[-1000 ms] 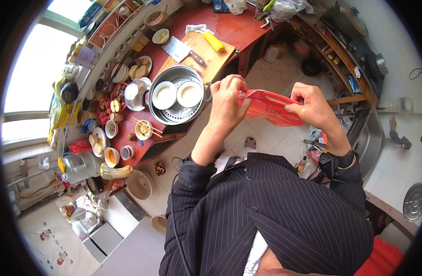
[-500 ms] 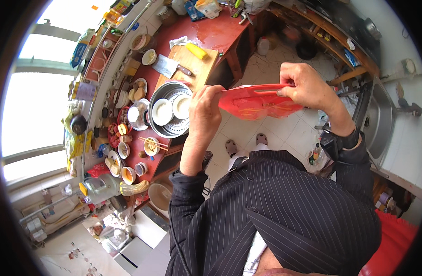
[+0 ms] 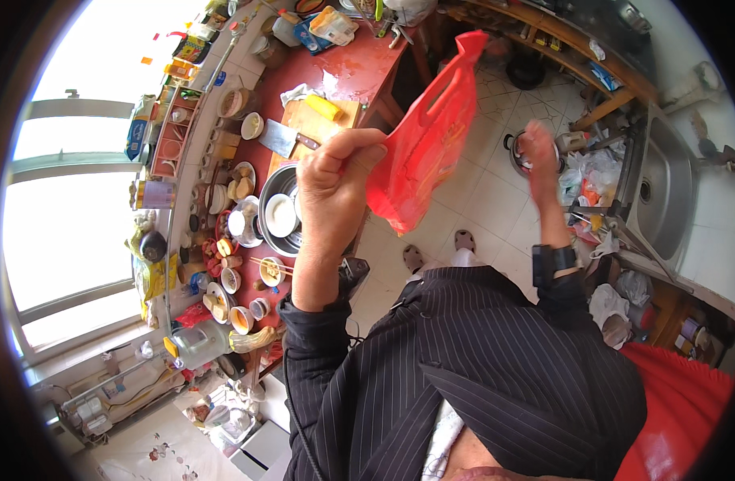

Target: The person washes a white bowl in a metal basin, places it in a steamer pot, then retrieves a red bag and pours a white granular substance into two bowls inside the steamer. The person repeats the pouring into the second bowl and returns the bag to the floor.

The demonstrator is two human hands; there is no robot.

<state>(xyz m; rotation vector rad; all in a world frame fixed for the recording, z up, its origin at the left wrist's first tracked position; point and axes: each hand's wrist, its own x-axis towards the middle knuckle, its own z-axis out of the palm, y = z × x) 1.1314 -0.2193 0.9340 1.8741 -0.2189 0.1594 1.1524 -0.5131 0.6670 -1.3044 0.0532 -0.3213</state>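
Note:
My left hand [image 3: 335, 180] is closed on the side edge of a red plastic bag [image 3: 431, 144], with thumb and fingers pinching it. The bag hangs tilted, and a long handle slot is cut near its upper edge. To the right and apart from the bag is my right hand [image 3: 539, 152]; its fingers are smeared by motion, so I cannot tell whether it holds anything. Left of my left hand, partly covered by it, a metal pot [image 3: 265, 200] holds a white bowl [image 3: 282, 215].
A cleaver [image 3: 279, 138] and a yellow cylinder [image 3: 323, 107] lie by the cutting board [image 3: 347, 114] on the red table [image 3: 355, 70]. Bowls and jars crowd the window side. At right is a metal sink [image 3: 660, 188]; a dark-rimmed pot [image 3: 518, 164] stands beyond my right hand.
My right hand has let go of the red bag and moved right, away from it. The bag has swung from level to steeply tilted, still in my left hand, which has shifted slightly left.

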